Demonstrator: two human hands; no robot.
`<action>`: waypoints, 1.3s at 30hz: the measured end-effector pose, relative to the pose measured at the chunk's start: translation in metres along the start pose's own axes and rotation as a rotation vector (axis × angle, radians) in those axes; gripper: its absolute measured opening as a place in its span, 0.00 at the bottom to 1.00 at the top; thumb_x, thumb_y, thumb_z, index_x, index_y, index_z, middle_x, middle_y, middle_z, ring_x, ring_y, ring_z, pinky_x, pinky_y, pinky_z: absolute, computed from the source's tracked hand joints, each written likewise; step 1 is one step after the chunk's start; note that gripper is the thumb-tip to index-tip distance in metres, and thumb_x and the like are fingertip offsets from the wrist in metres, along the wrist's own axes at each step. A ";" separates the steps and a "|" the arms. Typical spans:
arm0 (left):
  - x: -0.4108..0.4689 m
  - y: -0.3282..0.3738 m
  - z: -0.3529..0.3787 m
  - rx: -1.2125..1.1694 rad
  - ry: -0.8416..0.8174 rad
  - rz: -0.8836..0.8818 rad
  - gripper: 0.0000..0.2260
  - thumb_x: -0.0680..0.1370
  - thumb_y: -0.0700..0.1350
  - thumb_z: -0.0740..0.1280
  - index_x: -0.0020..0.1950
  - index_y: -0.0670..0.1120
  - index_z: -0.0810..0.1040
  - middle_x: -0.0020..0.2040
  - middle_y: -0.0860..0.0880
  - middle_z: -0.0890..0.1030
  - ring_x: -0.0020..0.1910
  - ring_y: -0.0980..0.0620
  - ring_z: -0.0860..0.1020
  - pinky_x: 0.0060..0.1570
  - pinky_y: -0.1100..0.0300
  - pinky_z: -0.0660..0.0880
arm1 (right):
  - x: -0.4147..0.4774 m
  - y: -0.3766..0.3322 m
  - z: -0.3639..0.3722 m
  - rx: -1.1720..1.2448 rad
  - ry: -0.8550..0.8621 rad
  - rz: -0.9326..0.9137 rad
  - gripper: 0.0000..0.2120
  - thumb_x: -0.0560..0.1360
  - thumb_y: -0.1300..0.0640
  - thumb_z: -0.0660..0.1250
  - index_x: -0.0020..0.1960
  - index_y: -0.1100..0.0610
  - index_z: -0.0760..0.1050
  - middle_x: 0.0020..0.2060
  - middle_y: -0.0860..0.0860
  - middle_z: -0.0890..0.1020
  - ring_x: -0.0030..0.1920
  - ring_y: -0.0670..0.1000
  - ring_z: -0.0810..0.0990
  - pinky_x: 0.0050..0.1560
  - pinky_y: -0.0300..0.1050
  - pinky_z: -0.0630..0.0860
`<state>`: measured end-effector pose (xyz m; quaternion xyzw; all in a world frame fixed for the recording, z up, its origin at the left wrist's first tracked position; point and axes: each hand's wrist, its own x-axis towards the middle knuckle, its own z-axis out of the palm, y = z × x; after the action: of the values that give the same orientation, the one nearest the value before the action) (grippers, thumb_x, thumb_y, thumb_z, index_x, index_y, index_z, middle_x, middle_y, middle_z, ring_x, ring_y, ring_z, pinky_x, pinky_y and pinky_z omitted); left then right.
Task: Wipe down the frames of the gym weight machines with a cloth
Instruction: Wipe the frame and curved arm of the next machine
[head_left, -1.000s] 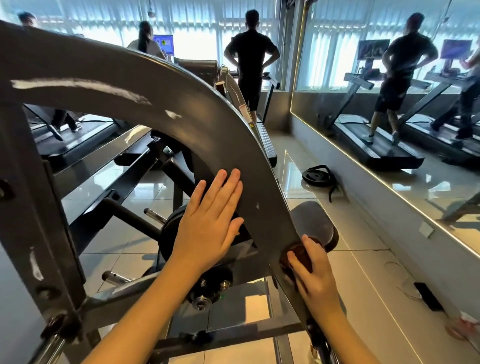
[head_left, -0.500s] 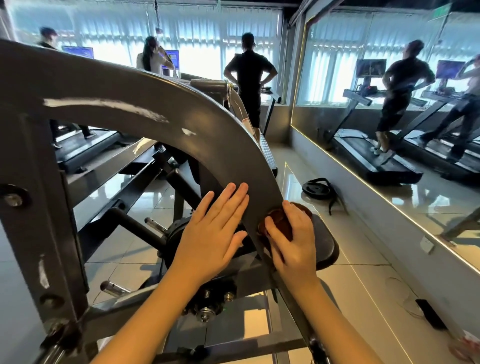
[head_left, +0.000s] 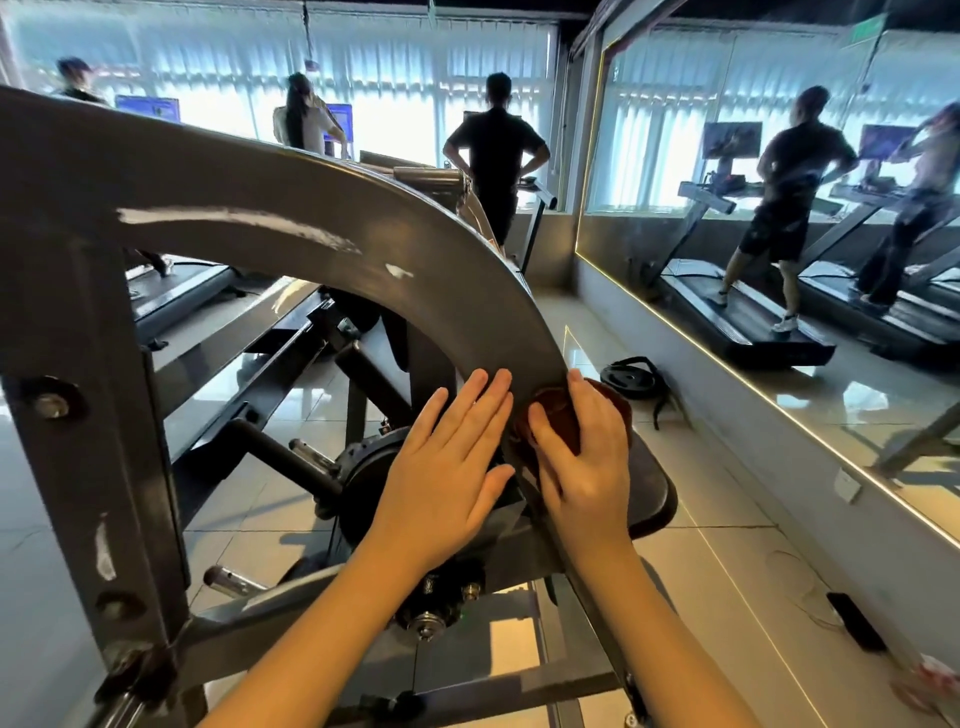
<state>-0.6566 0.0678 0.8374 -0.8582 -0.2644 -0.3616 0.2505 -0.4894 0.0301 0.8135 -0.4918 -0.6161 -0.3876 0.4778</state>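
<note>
Most of the cloth (head_left: 557, 415) is buried under the right hand (head_left: 584, 470), only a reddish-brown bit peeks out between the fingers (head_left: 589, 410). The curved frame (head_left: 322, 208) runs off the left edge, and the left hand (head_left: 447, 467) covers part of the weight plate (head_left: 363, 470) behind it. The person (head_left: 78, 78) far back left is just a blur.

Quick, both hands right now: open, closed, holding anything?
Left hand: open, flat on the frame.
Right hand: grips the cloth against the frame's edge.
</note>
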 end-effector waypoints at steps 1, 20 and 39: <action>0.000 -0.001 -0.001 0.001 -0.008 0.002 0.26 0.82 0.52 0.52 0.77 0.43 0.54 0.78 0.49 0.52 0.79 0.52 0.45 0.77 0.53 0.44 | -0.008 0.003 -0.002 -0.013 -0.012 -0.004 0.15 0.81 0.56 0.60 0.67 0.56 0.69 0.69 0.60 0.65 0.70 0.60 0.65 0.68 0.59 0.67; 0.006 -0.061 -0.046 -0.031 0.104 -0.112 0.23 0.84 0.53 0.46 0.77 0.43 0.56 0.78 0.48 0.57 0.78 0.50 0.50 0.76 0.50 0.44 | 0.056 -0.030 0.013 0.055 0.223 0.056 0.15 0.78 0.60 0.64 0.63 0.62 0.69 0.65 0.60 0.70 0.66 0.60 0.70 0.72 0.48 0.63; 0.008 -0.124 -0.069 -0.033 0.256 -0.142 0.22 0.83 0.50 0.50 0.75 0.42 0.61 0.76 0.47 0.61 0.78 0.52 0.50 0.76 0.49 0.46 | 0.138 -0.108 0.055 -0.190 0.242 -0.094 0.14 0.82 0.54 0.58 0.66 0.56 0.71 0.68 0.54 0.72 0.70 0.58 0.68 0.72 0.58 0.58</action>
<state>-0.7641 0.1181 0.9155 -0.7881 -0.2845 -0.4894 0.2417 -0.6141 0.0917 0.9330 -0.4552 -0.5369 -0.5225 0.4811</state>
